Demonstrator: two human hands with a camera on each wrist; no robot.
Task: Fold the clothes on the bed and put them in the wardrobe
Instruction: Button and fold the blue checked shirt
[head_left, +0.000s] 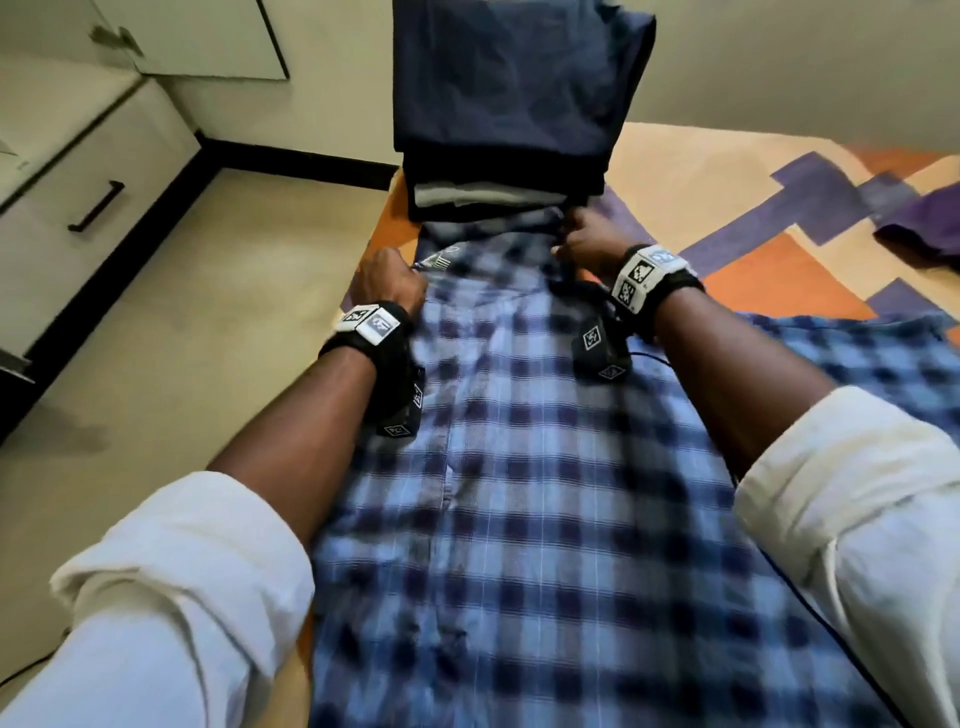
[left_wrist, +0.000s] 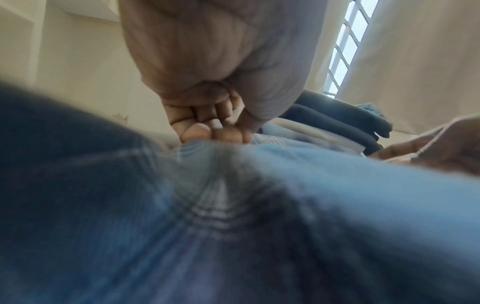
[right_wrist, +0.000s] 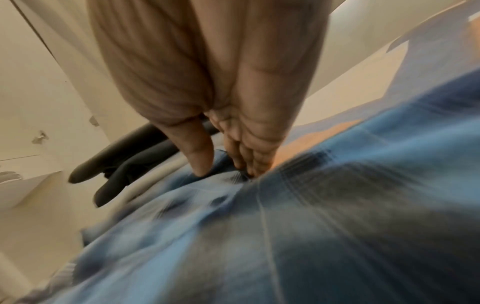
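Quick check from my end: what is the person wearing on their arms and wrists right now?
Both arms have white sleeves rolled up near the elbows. Each wrist carries a black strap with white square-patterned marker tags, and a black camera box hangs beneath it. A thin black cable runs from the right box.

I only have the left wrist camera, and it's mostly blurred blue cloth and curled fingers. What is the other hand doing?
Observer: The right hand pinches the checked shirt at its far edge, thumb against fingers.
Operator: I see dark folded cloth behind. How much is there?
Observer: A stack of folded clothes, navy on top and a pale layer lower down, sits on the bed just beyond the shirt.
Operator: Anything left to fold?
Observer: A purple garment lies unfolded at the bed's far right.
Operator: And my hand?
Observer: The left hand grips the shirt's far left edge.
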